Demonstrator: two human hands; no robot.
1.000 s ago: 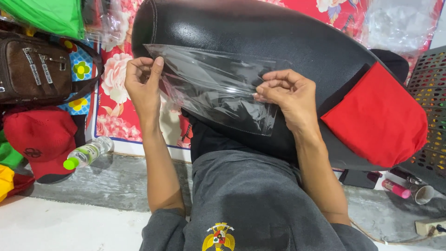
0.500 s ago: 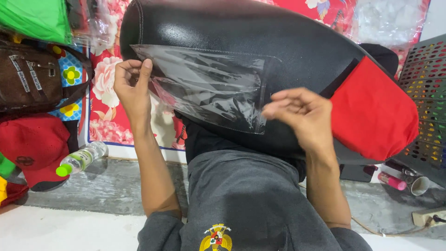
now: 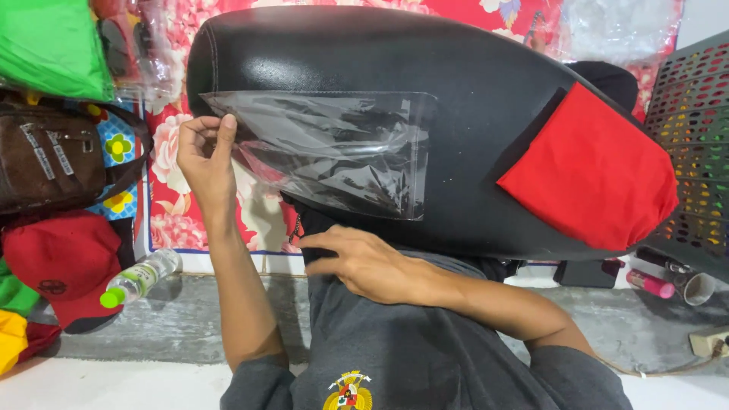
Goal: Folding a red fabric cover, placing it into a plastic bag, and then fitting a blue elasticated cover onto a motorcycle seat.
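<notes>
1. Floral red cloth [image 3: 250,205] hangs behind as a backdrop, with a grey concrete floor [image 3: 175,326] below it; a brown bag [image 3: 45,156], a red cap [image 3: 64,262] and a small plastic bottle with a green lid [image 3: 140,277] lie at the left.
2. Across the person's lap rests a long black padded seat [image 3: 471,114] with a red cloth patch [image 3: 592,171] toward its right end.
3. A clear plastic bag [image 3: 342,148] lies flat on the seat's black face, its lower edge drooping past the seat's rim.
4. The left hand [image 3: 203,156] has its grip pressed together, thumb and fingers pinching the bag's upper left corner.
5. The right hand [image 3: 364,262] lies below the seat, near the bag's lower edge but apart from it; its fingers are loosely spread and hold nothing.
6. Risk, as I judge it: with only one corner pinched, the slick film could slide down the smooth curved seat and crumple.
7. A sharp tug from that single corner might stretch or tear the thin plastic.
8. The seat, balanced on the lap without a hand steadying it, could also tip.
</notes>
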